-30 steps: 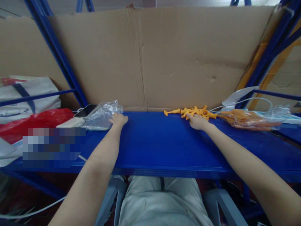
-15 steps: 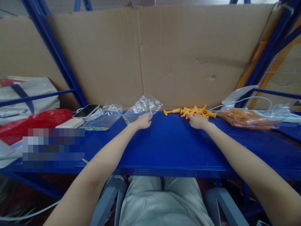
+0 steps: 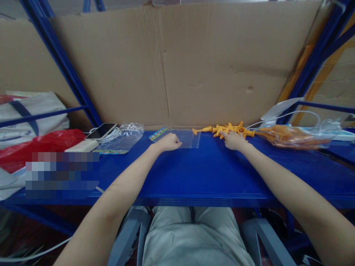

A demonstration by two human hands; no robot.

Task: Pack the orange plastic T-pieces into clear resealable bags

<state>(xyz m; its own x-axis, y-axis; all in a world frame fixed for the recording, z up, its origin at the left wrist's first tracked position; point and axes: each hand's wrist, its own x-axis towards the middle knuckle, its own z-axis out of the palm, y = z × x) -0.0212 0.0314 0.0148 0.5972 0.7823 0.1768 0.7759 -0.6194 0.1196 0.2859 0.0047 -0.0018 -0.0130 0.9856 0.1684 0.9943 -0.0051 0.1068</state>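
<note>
My left hand (image 3: 168, 142) is closed, fingers curled, on a clear plastic bag (image 3: 188, 139) with a colourful printed strip at its left end. The bag lies flat on the blue table (image 3: 199, 173), near the cardboard at the back. My right hand (image 3: 234, 141) rests on a small pile of yellow-orange plastic figures (image 3: 229, 128), its fingers stretched out over them and partly hiding them. One long yellow piece (image 3: 203, 130) points left from the pile, its tip close to the bag's right end.
At left are more clear bags (image 3: 122, 138), a phone (image 3: 101, 131) with a white cable, a white block (image 3: 81, 146) and a red plastic bag (image 3: 55, 144). A bag of yellow pieces (image 3: 288, 136) lies right. Cardboard (image 3: 208, 66) stands behind, between blue posts.
My left hand has drawn one clear bag rightward from the stack at left. Raised and crumpled half a second ago, the bag now lies flat. My right hand has stayed on the yellow pile.
</note>
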